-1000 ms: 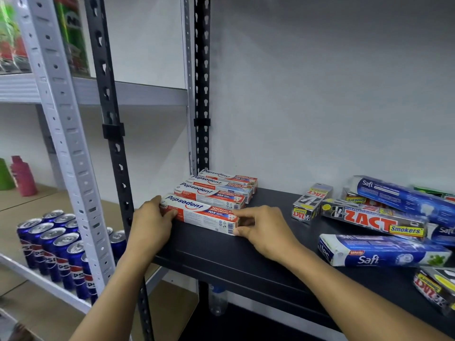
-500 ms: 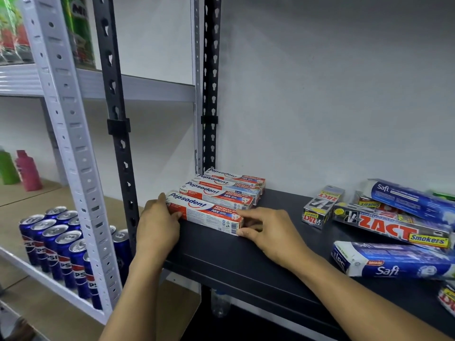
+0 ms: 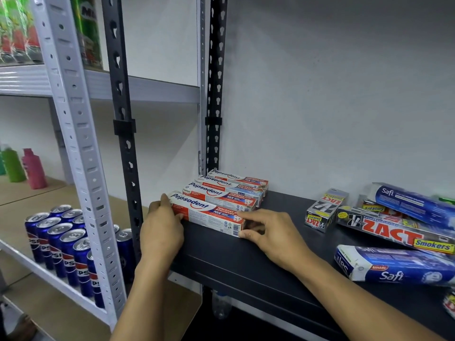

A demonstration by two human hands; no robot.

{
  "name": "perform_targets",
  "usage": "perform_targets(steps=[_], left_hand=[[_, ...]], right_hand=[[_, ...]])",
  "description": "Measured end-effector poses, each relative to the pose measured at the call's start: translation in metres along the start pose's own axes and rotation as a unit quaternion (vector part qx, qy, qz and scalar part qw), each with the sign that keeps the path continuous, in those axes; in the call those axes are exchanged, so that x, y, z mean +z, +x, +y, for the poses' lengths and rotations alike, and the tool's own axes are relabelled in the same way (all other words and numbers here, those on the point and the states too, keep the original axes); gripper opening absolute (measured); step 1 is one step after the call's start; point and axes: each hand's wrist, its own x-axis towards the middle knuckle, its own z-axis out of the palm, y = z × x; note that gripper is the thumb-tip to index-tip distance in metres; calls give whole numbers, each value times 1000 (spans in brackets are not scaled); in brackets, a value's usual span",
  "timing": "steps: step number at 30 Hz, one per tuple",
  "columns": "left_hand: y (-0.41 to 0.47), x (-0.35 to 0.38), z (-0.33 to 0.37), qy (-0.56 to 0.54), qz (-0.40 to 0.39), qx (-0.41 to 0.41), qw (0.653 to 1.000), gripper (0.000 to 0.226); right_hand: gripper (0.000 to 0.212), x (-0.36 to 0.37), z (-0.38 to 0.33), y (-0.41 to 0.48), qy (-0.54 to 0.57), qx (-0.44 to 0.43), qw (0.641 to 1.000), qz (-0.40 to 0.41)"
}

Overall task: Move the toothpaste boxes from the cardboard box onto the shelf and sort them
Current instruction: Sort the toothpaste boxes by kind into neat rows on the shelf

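Several red-and-white Pepsodent boxes lie side by side at the left end of the black shelf (image 3: 246, 264). The front Pepsodent box (image 3: 209, 214) is held at both ends: my left hand (image 3: 162, 230) grips its left end, my right hand (image 3: 273, 235) pinches its right end with thumb and fingers. The row behind it (image 3: 226, 190) reaches back to the wall. To the right lie loose Zact boxes (image 3: 394, 233) and blue Safi boxes (image 3: 394, 267) in a jumble. The cardboard box is not in view.
Black and white perforated uprights (image 3: 123, 143) stand just left of my left hand. On the neighbouring white rack are several Pepsi cans (image 3: 66, 249), green and pink bottles (image 3: 24, 168) and green packs above. A small upright Zact box (image 3: 322, 210) stands mid-shelf.
Both hands stay on the front Pepsodent box, which has been nudged slightly back against the row. The view has shifted a little to the left.
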Motion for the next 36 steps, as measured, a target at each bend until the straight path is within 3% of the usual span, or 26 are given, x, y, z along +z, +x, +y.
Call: perform_targets(steps=[11, 16, 21, 25, 27, 31, 33, 36], left_hand=[[-1, 1, 1, 6, -2, 5, 1000, 62], [-8, -1, 1, -31, 7, 2, 999, 69], [-26, -4, -4, -126, 39, 30, 991, 54], [-64, 3, 0, -172, 62, 101, 978, 44], [-84, 9, 11, -164, 65, 130, 976, 43], [-115, 20, 62, -211, 41, 270, 939, 39], [-129, 23, 99, -218, -42, 343, 913, 43], [-148, 34, 151, -193, -206, 395, 874, 69]], right_hand=[[51, -1, -2, -1, -24, -5, 1000, -10], [63, -7, -14, -13, -62, -5, 998, -19], [48, -31, -8, -50, -127, -62, 984, 108], [28, -78, 14, -95, -213, -101, 948, 212], [26, -110, 22, -117, -291, -41, 938, 185], [58, -168, 41, -154, -379, 144, 914, -9], [63, -182, 50, -166, -335, 148, 929, -54], [61, -191, 56, -180, -312, 117, 942, -40]])
